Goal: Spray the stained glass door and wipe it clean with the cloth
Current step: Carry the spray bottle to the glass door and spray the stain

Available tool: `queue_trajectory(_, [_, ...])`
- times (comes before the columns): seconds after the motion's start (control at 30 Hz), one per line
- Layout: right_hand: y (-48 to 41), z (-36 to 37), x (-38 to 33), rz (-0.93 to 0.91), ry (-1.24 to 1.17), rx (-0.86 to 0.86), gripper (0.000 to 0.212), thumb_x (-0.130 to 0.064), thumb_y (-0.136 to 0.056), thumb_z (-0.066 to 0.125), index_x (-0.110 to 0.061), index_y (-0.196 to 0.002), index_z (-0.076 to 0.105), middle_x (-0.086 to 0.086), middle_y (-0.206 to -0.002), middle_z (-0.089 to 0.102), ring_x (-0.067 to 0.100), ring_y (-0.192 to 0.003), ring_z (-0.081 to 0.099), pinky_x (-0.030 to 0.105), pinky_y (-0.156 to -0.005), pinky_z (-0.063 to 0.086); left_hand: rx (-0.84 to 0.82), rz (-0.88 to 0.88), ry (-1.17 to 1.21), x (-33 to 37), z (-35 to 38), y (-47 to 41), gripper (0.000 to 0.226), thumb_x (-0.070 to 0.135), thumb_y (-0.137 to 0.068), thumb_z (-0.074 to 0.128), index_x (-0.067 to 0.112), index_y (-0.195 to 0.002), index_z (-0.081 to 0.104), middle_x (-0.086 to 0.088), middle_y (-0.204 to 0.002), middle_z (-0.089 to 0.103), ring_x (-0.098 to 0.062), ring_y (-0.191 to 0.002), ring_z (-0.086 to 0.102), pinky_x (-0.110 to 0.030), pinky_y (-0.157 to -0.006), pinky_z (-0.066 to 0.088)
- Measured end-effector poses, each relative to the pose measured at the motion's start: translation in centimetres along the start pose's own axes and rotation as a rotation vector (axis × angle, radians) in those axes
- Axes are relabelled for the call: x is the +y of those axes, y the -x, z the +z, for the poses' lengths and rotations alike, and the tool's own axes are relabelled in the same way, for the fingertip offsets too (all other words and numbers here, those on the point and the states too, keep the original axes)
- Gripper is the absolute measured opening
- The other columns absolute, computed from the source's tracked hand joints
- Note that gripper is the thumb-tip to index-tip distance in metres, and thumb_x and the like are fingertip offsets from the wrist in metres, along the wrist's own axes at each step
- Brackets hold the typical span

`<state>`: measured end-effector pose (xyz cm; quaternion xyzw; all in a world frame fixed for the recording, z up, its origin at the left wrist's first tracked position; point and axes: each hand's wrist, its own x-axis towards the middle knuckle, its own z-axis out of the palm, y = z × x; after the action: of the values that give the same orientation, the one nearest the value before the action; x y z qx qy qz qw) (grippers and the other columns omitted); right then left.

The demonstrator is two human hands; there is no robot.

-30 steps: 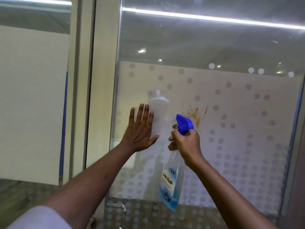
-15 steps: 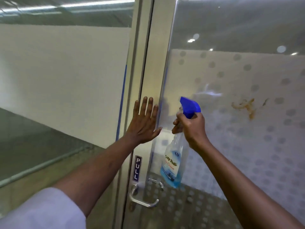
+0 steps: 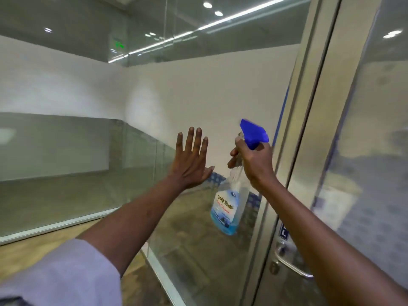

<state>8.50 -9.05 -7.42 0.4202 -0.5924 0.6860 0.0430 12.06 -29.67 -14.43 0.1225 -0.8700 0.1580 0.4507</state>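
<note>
My right hand [image 3: 254, 160] grips the neck of a clear spray bottle [image 3: 227, 208] with blue liquid and a blue trigger head [image 3: 254, 132]; the bottle hangs tilted below the fist. My left hand [image 3: 191, 161] is raised flat, fingers spread, palm toward a frosted glass panel [image 3: 198, 102] left of the door. It holds nothing. The glass door [image 3: 375, 140] with its dotted frosted film fills the right edge. The brown stain is out of view. No cloth is visible.
The door's metal frame [image 3: 309, 129] runs diagonally down the right side, with a lever handle [image 3: 289, 263] and a small blue sign [image 3: 283, 234] low on it. Glass partitions [image 3: 55, 146] enclose a corner at left, above a light floor [image 3: 33, 250].
The view has swung left, so the door and its stain slid off to the right. Both hands now sit in front of the side panel instead of the door.
</note>
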Motion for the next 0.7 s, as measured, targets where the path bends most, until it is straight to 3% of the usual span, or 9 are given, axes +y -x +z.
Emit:
queue_trajectory(0.1, [1.3,6.3,-1.1,0.026,-0.047,-0.045,0.02,-0.021,-0.087,0.068,-0.007,-0.076,0.06,0.016,-0.068,0.065,0.031,-0.052,0.066,0.046,-0.062,0.058,-0.033,-0.038,-0.067,-5.7,-3.1,4.5,0.089,0.06,-0.088,0.032,-0.004,-0.149,0.02,-0.033,-0.156,0.016,-0.05,-0.144,0.012,-0.067,-0.113,0.007])
queue_trajectory(0.2, [3.1,12.6,-2.1,0.034,-0.071,-0.124,0.013,-0.009,-0.084,0.064,0.004,-0.081,0.059,0.015,-0.064,0.065,0.026,-0.052,0.067,0.051,-0.064,0.057,-0.059,-0.117,-0.123,-11.4,-6.8,9.5,0.089,0.06,-0.088,0.032,-0.004,-0.148,0.019,-0.034,-0.155,0.015,-0.05,-0.144,0.011,-0.068,-0.113,0.009])
queue_trajectory(0.33, [6.3,21.0,-3.8,0.036,-0.091,-0.236,0.011,-0.002,-0.078,0.061,-0.007,-0.068,0.061,0.006,-0.054,0.066,0.028,-0.055,0.067,0.053,-0.067,0.059,-0.104,-0.225,-0.223,-18.0,-13.3,16.5,0.089,0.059,-0.085,0.037,-0.004,-0.146,0.022,-0.036,-0.153,0.022,-0.048,-0.143,0.011,-0.071,-0.11,0.019])
queue_trajectory(0.43, [9.2,27.0,-5.6,0.027,-0.154,-0.314,0.011,-0.003,-0.078,0.061,-0.009,-0.068,0.062,0.01,-0.056,0.067,0.029,-0.056,0.068,0.049,-0.065,0.059,-0.141,-0.293,-0.31,-22.4,-18.6,22.2,0.091,0.059,-0.085,0.043,-0.004,-0.146,0.021,-0.036,-0.154,0.02,-0.05,-0.144,0.01,-0.071,-0.11,0.016])
queue_trajectory(0.57, [13.5,34.5,-8.1,-0.013,-0.291,-0.408,0.01,-0.002,-0.084,0.059,0.008,-0.082,0.061,0.025,-0.065,0.065,0.017,-0.049,0.066,0.031,-0.052,0.055,-0.201,-0.413,-0.429,-27.2,-25.6,30.0,0.093,0.06,-0.087,0.043,-0.003,-0.15,0.014,-0.034,-0.156,0.015,-0.05,-0.145,0.007,-0.07,-0.113,0.01])
queue_trajectory(0.7, [17.4,42.0,-10.0,-0.008,-0.406,-0.5,0.01,-0.009,-0.083,0.064,-0.004,-0.075,0.062,0.004,-0.053,0.062,0.023,-0.049,0.065,0.035,-0.051,0.055,-0.257,-0.539,-0.508,-30.5,-32.2,37.4,0.093,0.059,-0.088,0.044,-0.001,-0.149,0.01,-0.03,-0.157,0.005,-0.051,-0.145,0.007,-0.069,-0.114,0.009])
